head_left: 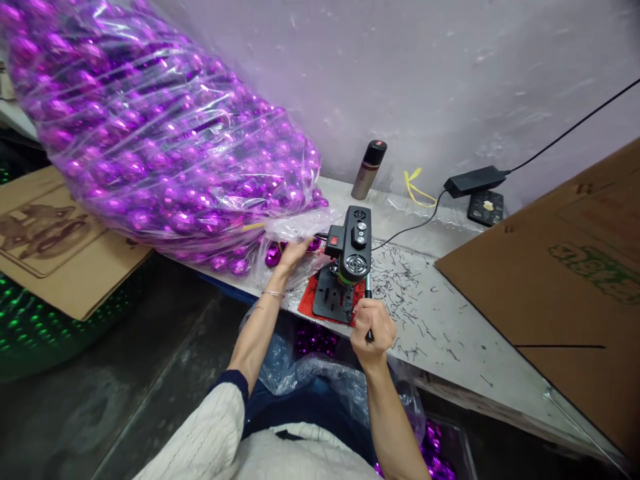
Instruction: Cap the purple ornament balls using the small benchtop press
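Observation:
My right hand (373, 328) is closed around the black-ended lever (369, 293) of a small black bench press (356, 243), which looks like a mini drill press. Its slotted base plate (330, 300) stands on a red sheet (307, 298). To the left of the press, my left hand (294, 255) reaches in by the mouth of a clear plastic bag, its fingers stretched forward and partly hidden. Shiny purple balls (273, 257) lie right beside it. The large clear bag (190, 147) is full of such balls. What sits under the press head is hidden.
A flask (369, 170) stands by the wall. A power adapter (475, 181) and a dark phone-like slab (485, 208) lie farther right. Black shavings (405, 300) litter the table. Cardboard (565, 287) stands at right; another piece (65, 247) lies at left. Purple balls (316, 340) sit in plastic below.

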A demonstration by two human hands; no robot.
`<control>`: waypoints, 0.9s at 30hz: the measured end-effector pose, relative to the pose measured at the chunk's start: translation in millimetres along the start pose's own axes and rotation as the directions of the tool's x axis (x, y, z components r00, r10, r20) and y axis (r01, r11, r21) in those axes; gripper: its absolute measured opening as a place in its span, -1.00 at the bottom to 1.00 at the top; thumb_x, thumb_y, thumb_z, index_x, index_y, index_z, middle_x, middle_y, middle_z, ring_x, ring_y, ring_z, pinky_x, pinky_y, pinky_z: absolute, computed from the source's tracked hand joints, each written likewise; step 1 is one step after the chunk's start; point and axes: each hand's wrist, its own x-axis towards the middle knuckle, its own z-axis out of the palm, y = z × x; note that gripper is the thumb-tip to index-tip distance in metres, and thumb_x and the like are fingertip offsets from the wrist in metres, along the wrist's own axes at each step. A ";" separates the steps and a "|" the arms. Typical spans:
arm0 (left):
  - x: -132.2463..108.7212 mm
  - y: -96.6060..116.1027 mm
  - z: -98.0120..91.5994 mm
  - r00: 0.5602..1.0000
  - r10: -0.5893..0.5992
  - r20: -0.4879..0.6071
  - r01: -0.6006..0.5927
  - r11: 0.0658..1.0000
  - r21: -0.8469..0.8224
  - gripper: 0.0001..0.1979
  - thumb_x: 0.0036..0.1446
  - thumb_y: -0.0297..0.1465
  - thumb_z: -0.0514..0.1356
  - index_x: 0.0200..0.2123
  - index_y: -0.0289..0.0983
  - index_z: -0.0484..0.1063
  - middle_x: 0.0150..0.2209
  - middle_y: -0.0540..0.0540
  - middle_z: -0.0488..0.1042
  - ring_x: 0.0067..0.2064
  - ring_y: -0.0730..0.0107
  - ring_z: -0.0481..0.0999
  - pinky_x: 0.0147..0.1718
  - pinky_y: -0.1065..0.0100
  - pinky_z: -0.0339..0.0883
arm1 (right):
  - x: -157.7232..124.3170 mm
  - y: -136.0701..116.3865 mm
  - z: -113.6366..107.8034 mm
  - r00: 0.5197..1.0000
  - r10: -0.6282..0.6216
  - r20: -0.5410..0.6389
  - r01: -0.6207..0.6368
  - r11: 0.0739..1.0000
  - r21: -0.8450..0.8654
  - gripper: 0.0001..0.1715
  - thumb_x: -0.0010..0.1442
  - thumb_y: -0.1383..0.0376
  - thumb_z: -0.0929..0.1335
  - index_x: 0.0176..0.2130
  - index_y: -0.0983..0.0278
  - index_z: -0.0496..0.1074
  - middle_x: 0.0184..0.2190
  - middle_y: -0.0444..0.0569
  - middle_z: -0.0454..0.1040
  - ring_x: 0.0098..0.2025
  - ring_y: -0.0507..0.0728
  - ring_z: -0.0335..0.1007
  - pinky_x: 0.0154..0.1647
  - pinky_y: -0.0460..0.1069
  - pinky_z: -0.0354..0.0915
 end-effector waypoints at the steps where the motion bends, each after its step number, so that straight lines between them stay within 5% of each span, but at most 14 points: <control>1: -10.3 0.5 -9.0 1.000 -0.014 -0.014 0.013 1.000 -0.011 -0.69 0.27 -0.26 0.29 -0.01 -0.34 0.52 -0.15 -0.16 0.62 -0.16 0.29 0.61 -0.08 0.16 0.59 | -0.4 0.3 0.2 1.000 0.001 -0.001 -0.001 1.000 -0.003 -0.70 0.27 0.52 0.23 -0.43 0.19 0.23 -0.53 -0.16 0.35 -0.48 0.01 0.31 -0.45 -0.08 0.23; 6: -71.8 -4.3 -40.9 0.993 -0.074 0.088 0.093 0.968 -0.235 -0.64 0.32 -0.24 0.23 0.12 -0.22 0.47 -0.04 -0.16 0.59 -0.18 0.31 0.66 -0.20 0.29 0.61 | -1.4 1.5 0.5 1.000 0.008 -0.007 -0.008 1.000 -0.018 -0.71 0.29 0.49 0.24 -0.43 0.20 0.24 -0.51 -0.14 0.37 -0.47 0.01 0.32 -0.44 -0.07 0.22; 12: -122.6 -29.3 -37.1 0.980 -0.054 0.194 0.099 0.967 -0.234 -0.37 0.12 -0.33 0.42 0.25 -0.10 0.39 0.01 -0.07 0.57 -0.17 0.43 0.62 -0.22 0.42 0.59 | 4.1 1.4 -1.2 1.000 -0.007 -0.003 0.006 1.000 -0.029 -0.71 0.30 0.49 0.24 -0.43 0.20 0.24 -0.52 -0.15 0.38 -0.47 0.01 0.32 -0.44 -0.07 0.21; 16: -131.7 -52.2 -26.6 0.990 -0.081 0.118 0.095 0.989 -0.115 -0.30 0.08 -0.15 0.45 0.25 -0.15 0.36 -0.01 -0.14 0.58 -0.22 0.37 0.63 -0.38 0.47 0.54 | 8.0 1.5 -3.6 1.000 -0.015 0.013 0.016 0.999 -0.041 -0.72 0.30 0.47 0.25 -0.42 0.20 0.25 -0.53 -0.14 0.40 -0.48 0.01 0.31 -0.44 -0.06 0.20; 20: -132.6 -64.1 -22.1 0.992 -0.117 0.052 0.124 0.976 -0.176 -0.38 0.19 0.11 0.26 0.10 -0.22 0.42 -0.10 -0.16 0.58 -0.22 0.27 0.67 -0.41 0.41 0.54 | 9.3 1.3 -4.6 0.999 -0.026 0.022 0.027 0.998 -0.052 -0.71 0.31 0.47 0.25 -0.42 0.19 0.24 -0.54 -0.15 0.38 -0.48 0.02 0.33 -0.43 -0.06 0.21; 24: -132.7 -61.7 -24.4 0.988 -0.099 0.115 0.128 0.948 -0.291 -0.47 0.27 -0.11 0.29 0.25 -0.05 0.32 0.02 -0.08 0.56 -0.13 0.37 0.66 -0.12 0.31 0.58 | 10.1 1.4 -4.5 1.000 -0.023 0.013 0.023 0.998 -0.060 -0.72 0.31 0.46 0.25 -0.43 0.19 0.25 -0.54 -0.15 0.39 -0.48 0.02 0.34 -0.44 -0.05 0.20; 27: -132.7 -60.1 -26.6 0.977 -0.106 0.184 0.160 0.939 -0.306 -0.48 0.30 -0.21 0.25 0.30 0.03 0.30 0.14 -0.06 0.52 -0.07 0.38 0.62 -0.09 0.30 0.57 | 11.9 1.5 -4.9 1.000 -0.018 0.019 0.020 0.998 -0.057 -0.72 0.31 0.46 0.24 -0.43 0.19 0.25 -0.55 -0.16 0.38 -0.48 0.02 0.34 -0.45 -0.05 0.21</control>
